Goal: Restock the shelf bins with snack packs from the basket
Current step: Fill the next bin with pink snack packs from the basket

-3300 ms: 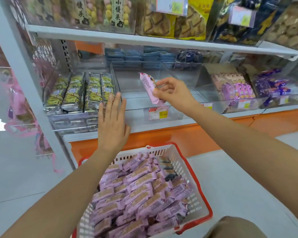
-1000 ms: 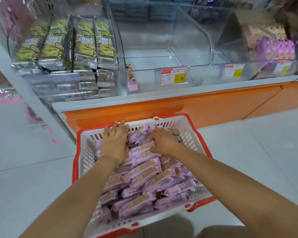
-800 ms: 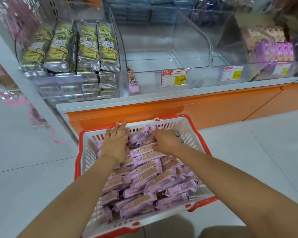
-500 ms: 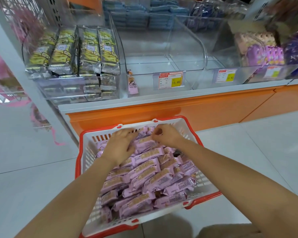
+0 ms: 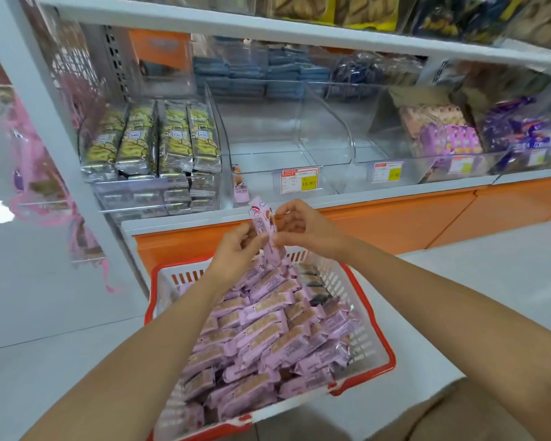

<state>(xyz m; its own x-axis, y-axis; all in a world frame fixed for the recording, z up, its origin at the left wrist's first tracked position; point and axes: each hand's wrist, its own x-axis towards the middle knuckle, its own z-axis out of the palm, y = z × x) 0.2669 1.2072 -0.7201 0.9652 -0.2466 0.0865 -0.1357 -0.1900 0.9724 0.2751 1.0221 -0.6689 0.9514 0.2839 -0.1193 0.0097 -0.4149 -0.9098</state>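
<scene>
A white basket with a red rim [image 5: 368, 361] sits on the floor in front of the shelf, heaped with several pink snack packs [image 5: 268, 332]. Above its far end, one pink pack [image 5: 264, 229] is held upright between both hands. My left hand [image 5: 236, 249] grips its lower left side and my right hand [image 5: 303, 227] pinches its right edge. Behind them a clear shelf bin [image 5: 287, 148] holds a single pink pack [image 5: 238, 186] standing at its front left corner.
A bin of yellow-green packs [image 5: 153, 138] fills the left of the shelf. Another clear bin [image 5: 385, 154] and bins of purple packs [image 5: 449, 138] lie to the right. Price tags [image 5: 299, 181] hang on the bin fronts. An orange base [image 5: 395, 218] runs below the shelf.
Both hands have risen out of the basket with one pink pack lifted between them. The view has tilted up toward the shelf.
</scene>
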